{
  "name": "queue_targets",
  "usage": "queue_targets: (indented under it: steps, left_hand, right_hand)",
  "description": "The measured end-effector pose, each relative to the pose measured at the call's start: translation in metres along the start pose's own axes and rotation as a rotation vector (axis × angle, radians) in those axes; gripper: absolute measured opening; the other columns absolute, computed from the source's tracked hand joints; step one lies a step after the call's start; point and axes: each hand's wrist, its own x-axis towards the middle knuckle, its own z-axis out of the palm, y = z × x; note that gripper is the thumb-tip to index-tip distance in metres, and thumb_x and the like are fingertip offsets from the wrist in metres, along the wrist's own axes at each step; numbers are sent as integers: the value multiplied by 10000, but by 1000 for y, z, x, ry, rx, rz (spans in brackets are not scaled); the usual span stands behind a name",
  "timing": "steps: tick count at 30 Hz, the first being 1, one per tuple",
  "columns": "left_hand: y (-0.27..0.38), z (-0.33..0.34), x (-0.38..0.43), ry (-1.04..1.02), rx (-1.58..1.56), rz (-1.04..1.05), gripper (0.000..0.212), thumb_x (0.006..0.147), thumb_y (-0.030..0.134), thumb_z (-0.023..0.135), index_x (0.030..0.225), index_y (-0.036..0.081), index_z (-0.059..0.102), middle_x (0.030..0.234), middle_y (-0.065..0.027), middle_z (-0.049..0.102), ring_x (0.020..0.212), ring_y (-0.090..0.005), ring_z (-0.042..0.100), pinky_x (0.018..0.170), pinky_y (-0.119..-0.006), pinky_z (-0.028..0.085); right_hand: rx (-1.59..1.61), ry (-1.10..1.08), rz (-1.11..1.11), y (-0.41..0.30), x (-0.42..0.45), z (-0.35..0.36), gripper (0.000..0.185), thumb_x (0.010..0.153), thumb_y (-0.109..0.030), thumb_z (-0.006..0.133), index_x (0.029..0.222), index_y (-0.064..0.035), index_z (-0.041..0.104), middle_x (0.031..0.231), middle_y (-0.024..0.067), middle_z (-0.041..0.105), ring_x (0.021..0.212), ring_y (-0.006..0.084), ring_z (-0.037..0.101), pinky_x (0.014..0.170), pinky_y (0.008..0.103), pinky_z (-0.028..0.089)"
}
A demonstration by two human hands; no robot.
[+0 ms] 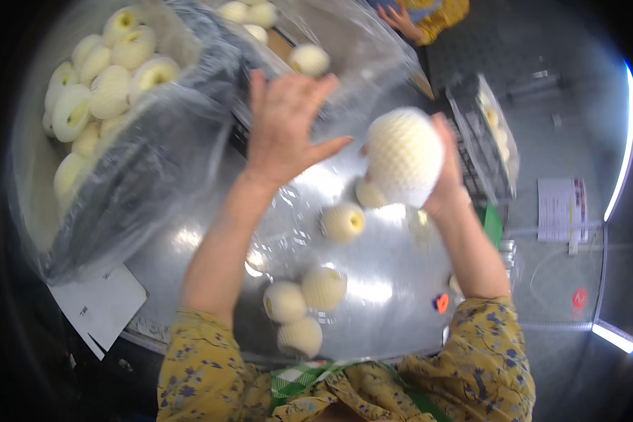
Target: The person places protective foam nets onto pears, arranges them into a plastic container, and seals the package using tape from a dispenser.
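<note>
My right hand (448,169) grips a round fruit in a white foam net (405,155), raised over the metal table (369,264). To its left, my left hand (290,121) is spread with its fingers apart, holding nothing. Beneath the hands, a netted fruit (343,222) lies on the table, and another (370,193) is partly hidden behind the raised one. Nearer my body, three netted fruits (300,336) sit touching each other. What kind of fruit is inside the nets, I cannot tell.
A plastic-lined container (158,174) at left holds several netted fruits (111,92). Another plastic-lined box (358,42) stands beyond my left hand. Cardboard (103,306) lies at lower left, a small orange object (442,303) at right. Another person's hand (401,21) shows at the top.
</note>
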Motion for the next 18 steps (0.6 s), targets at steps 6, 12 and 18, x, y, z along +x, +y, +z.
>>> queue_targets:
  steps: [6,12,18]
  left_hand:
    - [138,-44,-92,-518,-740,-409,752,717,254,728,1361,119,365,1315,-119,376,1218,-287,394,1025,-418,324]
    - [219,-52,-175,-216,-1317,-1068,770,792,54,578,1439,124,167,1370,-115,294,1273,-236,336,1043,-360,314]
    - [272,-62,-209,-119,-1305,-987,750,784,67,529,1434,98,156,1367,-137,289,1273,-229,317,1067,-341,262]
  right_hand:
    - [178,18,192,103,-111,-34,663,944,-581,177,1306,-70,393,1206,163,543,959,283,629,732,410,543]
    - [-901,336,-408,145,-181,-34,489,889,-253,555,1284,-38,363,932,194,530,755,301,603,631,372,491]
    - [-1041,252,-719,177,-240,-32,474,784,-83,622,1222,-9,457,944,149,509,743,300,557,649,367,476]
